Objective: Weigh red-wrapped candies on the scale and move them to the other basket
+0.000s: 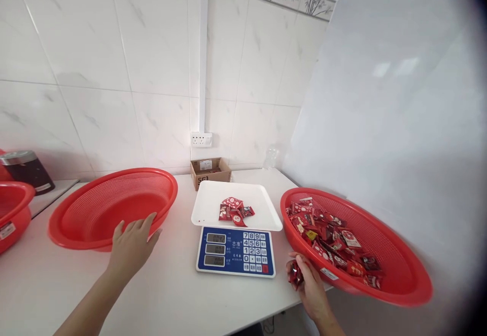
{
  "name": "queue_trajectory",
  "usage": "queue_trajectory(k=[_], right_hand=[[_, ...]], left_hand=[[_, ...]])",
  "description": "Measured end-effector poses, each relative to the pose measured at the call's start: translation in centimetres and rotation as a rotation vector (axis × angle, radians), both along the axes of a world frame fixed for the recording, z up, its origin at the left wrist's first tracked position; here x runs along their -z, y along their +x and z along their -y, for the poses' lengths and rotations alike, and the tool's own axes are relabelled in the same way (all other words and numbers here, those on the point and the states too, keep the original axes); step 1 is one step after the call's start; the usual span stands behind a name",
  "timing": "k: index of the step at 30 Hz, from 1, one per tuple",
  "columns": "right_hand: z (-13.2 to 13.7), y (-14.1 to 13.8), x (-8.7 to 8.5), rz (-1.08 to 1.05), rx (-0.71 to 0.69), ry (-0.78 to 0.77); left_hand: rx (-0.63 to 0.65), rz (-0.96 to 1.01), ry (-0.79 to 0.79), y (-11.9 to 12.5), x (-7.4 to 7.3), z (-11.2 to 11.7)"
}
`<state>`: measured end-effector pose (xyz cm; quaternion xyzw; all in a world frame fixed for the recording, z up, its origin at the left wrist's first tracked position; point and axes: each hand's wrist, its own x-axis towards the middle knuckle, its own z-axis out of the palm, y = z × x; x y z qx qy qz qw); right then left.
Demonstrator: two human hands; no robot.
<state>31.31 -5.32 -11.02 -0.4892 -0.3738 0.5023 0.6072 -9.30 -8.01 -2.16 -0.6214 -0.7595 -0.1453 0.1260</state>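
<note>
My left hand [132,240] lies open, fingers spread, on the near rim of an empty red mesh basket [114,205] at the left. My right hand [307,281] is closed around red candy packets [294,273], just below the near rim of a second red basket [399,275] that holds several red wrapped candies [331,242]. Between the baskets stands a blue digital scale [236,251] with a white tray [213,201]; a small pile of red candy packets [234,210] lies on that tray.
A small open cardboard box [210,171] sits against the tiled wall under a wall socket [201,139]. A clear plastic bottle [270,157] stands in the corner. At the far left are another red basin [13,214] and a dark pot [26,170]. The white table's edge [213,321] runs close to me.
</note>
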Motion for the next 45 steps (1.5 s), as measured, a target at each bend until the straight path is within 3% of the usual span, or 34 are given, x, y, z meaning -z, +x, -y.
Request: queue_trajectory(k=[13,20,23,28,34,38,45], right_hand=[[-0.2,0.2,0.4,0.057,-0.041,-0.050],[-1.2,0.0,0.2,0.108,-0.063,-0.080],[-1.7,0.0,0.1,0.076,-0.047,-0.062],[-2.1,0.5,0.7,0.010,-0.068,-0.053],[-1.9,0.9,1.7,0.008,-0.098,-0.034],[-1.9,0.7,1.6,-0.003,-0.096,-0.050],[-1.6,0.2,0.8,0.011,-0.061,-0.066]], left_hand=[[0.077,0.053,-0.075,1.6,-0.3,-2.5],[0.158,0.193,-0.134,3.3,-1.9,-3.8],[0.275,0.246,-0.155,6.0,-2.9,-5.3],[0.576,0.291,-0.298,10.8,-3.8,-8.8],[0.789,0.288,-0.478,13.6,-3.7,-12.9],[0.815,0.285,-0.495,14.3,-3.6,-13.9],[0.771,0.299,-0.457,13.7,-3.8,-13.7]])
